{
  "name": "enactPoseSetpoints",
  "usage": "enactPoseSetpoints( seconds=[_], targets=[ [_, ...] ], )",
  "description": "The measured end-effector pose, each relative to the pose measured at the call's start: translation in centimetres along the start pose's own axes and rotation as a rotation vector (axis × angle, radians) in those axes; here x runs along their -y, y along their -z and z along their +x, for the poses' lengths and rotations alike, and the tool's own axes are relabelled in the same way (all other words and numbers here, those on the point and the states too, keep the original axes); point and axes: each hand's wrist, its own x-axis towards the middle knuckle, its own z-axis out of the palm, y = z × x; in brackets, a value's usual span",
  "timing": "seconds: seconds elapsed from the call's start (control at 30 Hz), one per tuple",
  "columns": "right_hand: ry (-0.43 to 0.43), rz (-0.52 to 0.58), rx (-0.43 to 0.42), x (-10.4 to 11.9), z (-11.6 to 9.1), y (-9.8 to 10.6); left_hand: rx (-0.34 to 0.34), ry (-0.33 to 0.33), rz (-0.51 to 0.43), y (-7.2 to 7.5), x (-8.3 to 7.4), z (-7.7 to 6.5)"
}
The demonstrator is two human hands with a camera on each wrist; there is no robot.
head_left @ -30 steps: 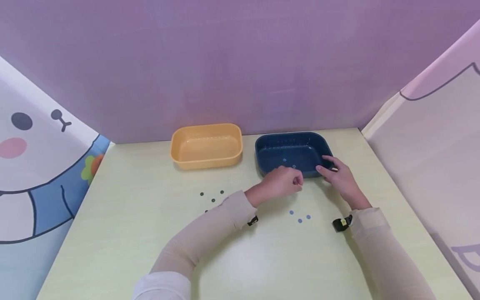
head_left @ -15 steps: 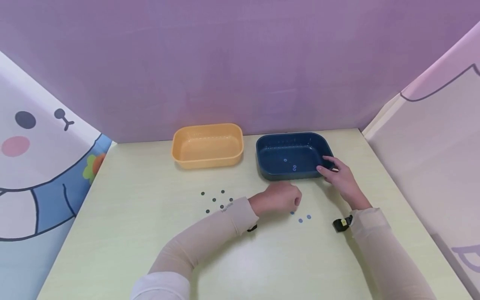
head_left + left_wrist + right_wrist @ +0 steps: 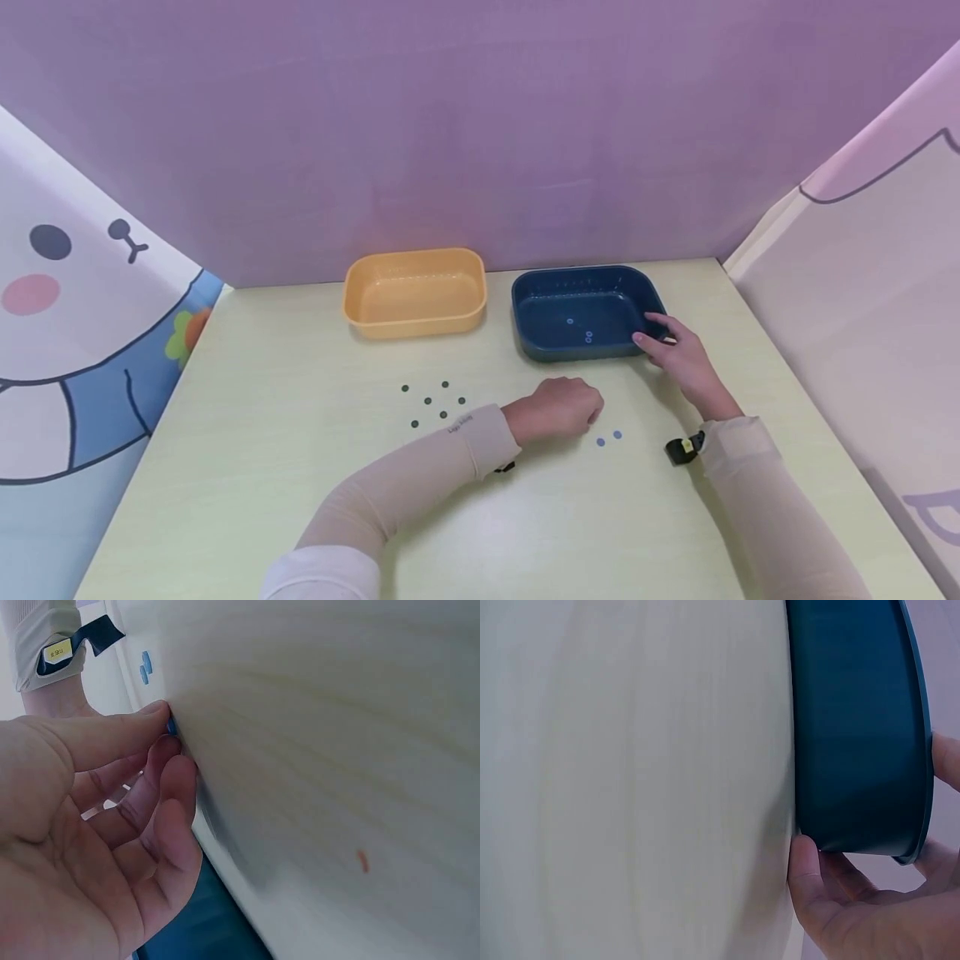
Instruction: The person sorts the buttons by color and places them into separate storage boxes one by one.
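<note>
My left hand point(image 3: 558, 407) is down at the table in front of the dark blue tray point(image 3: 570, 353). In the left wrist view its thumb and index finger pinch a small blue button point(image 3: 172, 726) against the tabletop. Two more blue buttons point(image 3: 601, 442) lie just right of that hand. My right hand point(image 3: 686, 358) grips the tray's near right corner, thumb and fingers around the rim and wall, as the right wrist view shows of the tray wall point(image 3: 859, 735). Inside the tray lie three blue buttons point(image 3: 588, 340).
To the left of the dark blue tray stands a yellow tray point(image 3: 416, 327) with nothing in it. Several dark green buttons point(image 3: 428, 402) lie on the table point(image 3: 247, 467) in front of it. A purple wall point(image 3: 480, 150) rises behind both trays.
My left hand has come from over the tray's front edge down toward me to the loose buttons, pinching one there. Another button now shows in the dark blue tray. The right hand stays put.
</note>
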Motion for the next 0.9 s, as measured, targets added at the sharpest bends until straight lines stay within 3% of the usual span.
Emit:
enactPoseSetpoints(
  seconds=[0.43,0.9],
  targets=[
    [-0.010,-0.009,0.010,0.10,-0.05,0.00,0.018,0.011,0.042,-0.26,-0.16,0.08],
    [-0.025,-0.011,0.015,0.15,-0.03,-0.06,-0.030,-0.051,0.083,-0.03,-0.30,-0.40]
  ],
)
